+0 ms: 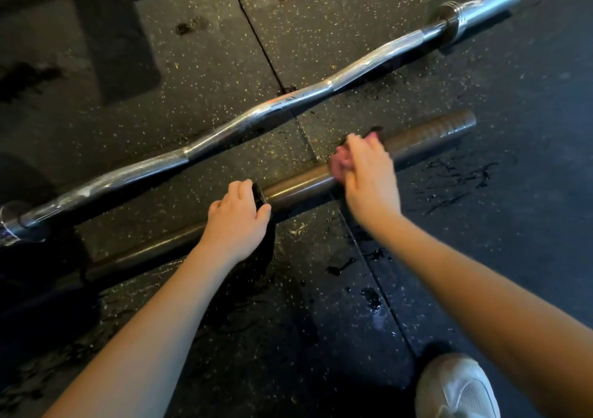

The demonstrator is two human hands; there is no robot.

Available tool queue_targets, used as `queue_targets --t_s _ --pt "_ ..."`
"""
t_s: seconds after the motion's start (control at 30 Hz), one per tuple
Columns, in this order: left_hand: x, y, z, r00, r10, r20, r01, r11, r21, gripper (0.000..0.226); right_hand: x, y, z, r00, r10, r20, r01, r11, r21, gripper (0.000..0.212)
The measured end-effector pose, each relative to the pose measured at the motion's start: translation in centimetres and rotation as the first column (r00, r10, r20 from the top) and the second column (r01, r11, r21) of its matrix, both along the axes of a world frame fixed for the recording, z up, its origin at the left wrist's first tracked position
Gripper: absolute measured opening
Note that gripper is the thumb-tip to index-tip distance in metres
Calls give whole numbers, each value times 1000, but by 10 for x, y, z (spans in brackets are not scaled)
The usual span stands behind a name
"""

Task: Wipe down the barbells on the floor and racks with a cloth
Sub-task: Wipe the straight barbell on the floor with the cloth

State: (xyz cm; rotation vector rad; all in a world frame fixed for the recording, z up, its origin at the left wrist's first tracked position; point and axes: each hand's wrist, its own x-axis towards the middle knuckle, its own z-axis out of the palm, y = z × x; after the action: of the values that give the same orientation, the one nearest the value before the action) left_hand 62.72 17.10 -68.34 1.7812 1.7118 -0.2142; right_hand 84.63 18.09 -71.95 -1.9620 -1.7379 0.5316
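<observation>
A dark brown straight barbell point(301, 185) lies diagonally on the speckled rubber floor, its sleeve end pointing to the upper right. My left hand point(237, 221) grips the bar at its black collar. My right hand point(369, 177) holds a pink cloth point(341, 160) wrapped against the sleeve just right of that. Beyond it lies a chrome curl bar point(256, 116), parallel to the brown bar, untouched.
Wet dark patches point(459, 177) mark the floor right of the brown bar and near my white shoe point(455, 388) at the bottom right. Mat seams point(256, 35) run across the floor. A dark object sits at the left edge by the curl bar's end.
</observation>
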Motion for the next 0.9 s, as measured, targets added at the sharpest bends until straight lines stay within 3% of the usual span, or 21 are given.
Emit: queue_targets --t_s 0.1,0.13,0.2,0.3,0.37,0.43,0.53,0.67,0.77,0.9 --pt "0 -2 -1 1000 0 -9 1 998 55 53 0 -21 1 949 313 34 -313 950 -15 30" --pt "1 -2 0 1000 -3 -15 4 997 72 51 13 -16 6 934 352 59 -350 936 -39 31" --pt "1 -4 -1 999 -21 -40 25 995 102 50 40 -1 10 954 286 87 -278 956 -91 20" --pt "2 -5 -2 992 -66 -103 78 990 119 50 74 20 9 999 -29 32 32 995 -91 15" --pt "5 -3 0 988 -79 -132 96 987 127 45 71 17 5 984 -155 87 160 985 -58 16" --pt "8 1 1 986 -77 -148 95 988 121 44 48 2 -1 985 -133 109 139 989 -52 19" --pt "15 -1 -3 987 -69 -147 85 991 106 50 16 -26 -2 996 81 23 -80 995 -58 35" --pt "20 -9 -4 995 -57 -78 65 993 94 63 56 -14 5 968 200 153 -183 976 -121 44" --pt "20 -8 0 988 -94 -123 102 993 59 64 96 7 8 991 54 126 -37 990 -134 30" --pt "27 -14 3 963 -163 -213 182 981 69 57 86 4 4 963 -247 108 256 964 -78 30"
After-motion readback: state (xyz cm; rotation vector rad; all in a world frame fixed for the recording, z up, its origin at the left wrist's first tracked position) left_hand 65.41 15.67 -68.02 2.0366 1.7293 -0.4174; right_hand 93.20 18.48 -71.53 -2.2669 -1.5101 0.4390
